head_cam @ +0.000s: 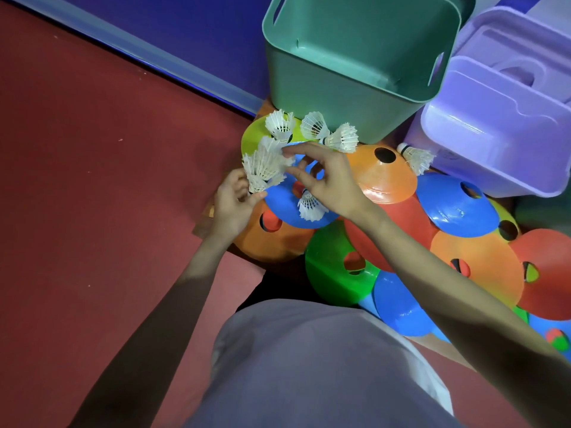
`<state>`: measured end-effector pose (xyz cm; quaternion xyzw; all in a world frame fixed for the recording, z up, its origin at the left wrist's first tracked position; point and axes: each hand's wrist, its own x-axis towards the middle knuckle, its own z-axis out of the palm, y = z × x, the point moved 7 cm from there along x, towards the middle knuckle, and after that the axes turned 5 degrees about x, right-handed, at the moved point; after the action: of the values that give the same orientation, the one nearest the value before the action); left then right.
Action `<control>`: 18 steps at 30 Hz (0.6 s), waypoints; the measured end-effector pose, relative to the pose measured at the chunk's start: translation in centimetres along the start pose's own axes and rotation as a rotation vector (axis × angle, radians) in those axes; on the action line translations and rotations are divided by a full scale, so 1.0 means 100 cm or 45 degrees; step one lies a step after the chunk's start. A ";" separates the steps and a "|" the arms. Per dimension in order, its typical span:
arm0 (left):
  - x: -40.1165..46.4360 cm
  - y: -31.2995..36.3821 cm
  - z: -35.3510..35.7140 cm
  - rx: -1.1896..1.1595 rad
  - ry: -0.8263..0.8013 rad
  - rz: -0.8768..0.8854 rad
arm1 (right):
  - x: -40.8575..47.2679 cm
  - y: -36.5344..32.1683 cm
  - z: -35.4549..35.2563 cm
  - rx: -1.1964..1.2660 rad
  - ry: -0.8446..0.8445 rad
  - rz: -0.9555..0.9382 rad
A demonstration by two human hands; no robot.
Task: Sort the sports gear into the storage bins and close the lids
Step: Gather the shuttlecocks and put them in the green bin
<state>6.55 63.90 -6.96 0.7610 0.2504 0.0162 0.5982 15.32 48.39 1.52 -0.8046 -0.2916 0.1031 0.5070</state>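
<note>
gripping feathery white shuttlecocks (262, 168), left hand (231, 205), glossy round cones (383, 177)

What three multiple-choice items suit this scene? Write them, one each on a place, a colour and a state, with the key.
1. Where does the green storage bin stand?
A. On the purple bin
B. Beyond the disc cones, left of the purple bin
C. On the person's lap

2. What colour is the disc cone under the lone shuttlecock below the right hand?
A. Red
B. Yellow
C. Blue

3. What is the left hand doing?
A. Gripping a stack of shuttlecocks
B. Lying flat on the floor
C. Holding an orange cone

Key: 1 B, it stands at the far edge of the cones, purple bin to its right. 2 C, blue shows all round that shuttlecock. 3 A, the fingers curl round the stack's base.
</note>
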 end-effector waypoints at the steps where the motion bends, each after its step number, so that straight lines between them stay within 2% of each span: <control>1: -0.001 -0.001 0.000 -0.016 -0.011 -0.003 | -0.002 -0.003 -0.005 0.011 0.084 -0.023; 3: -0.002 -0.002 0.000 -0.045 -0.019 -0.011 | -0.008 0.000 -0.018 0.009 0.278 -0.028; 5: -0.003 -0.002 0.001 -0.066 -0.036 -0.013 | -0.012 0.015 -0.027 -0.053 0.361 0.049; 7: -0.003 -0.002 0.005 -0.071 -0.061 -0.019 | -0.014 0.040 -0.027 -0.154 0.228 0.209; 9: -0.003 0.000 0.008 -0.066 -0.076 -0.015 | -0.021 0.064 -0.018 -0.310 -0.064 0.383; 11: -0.002 0.002 0.011 -0.049 -0.081 -0.007 | -0.030 0.081 -0.009 -0.483 -0.315 0.453; 12: -0.002 0.003 0.012 -0.048 -0.085 -0.009 | -0.034 0.085 -0.006 -0.529 -0.373 0.460; 15: -0.002 0.007 0.018 -0.039 -0.091 -0.006 | -0.038 0.089 -0.007 -0.554 -0.354 0.418; 18: -0.002 0.012 0.023 -0.016 -0.086 -0.003 | -0.041 0.089 -0.019 -0.521 -0.197 0.400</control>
<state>7.55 61.50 -6.44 0.7571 0.2308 -0.0087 0.6111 16.14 41.77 -5.95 -0.9155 -0.2158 0.1804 0.2877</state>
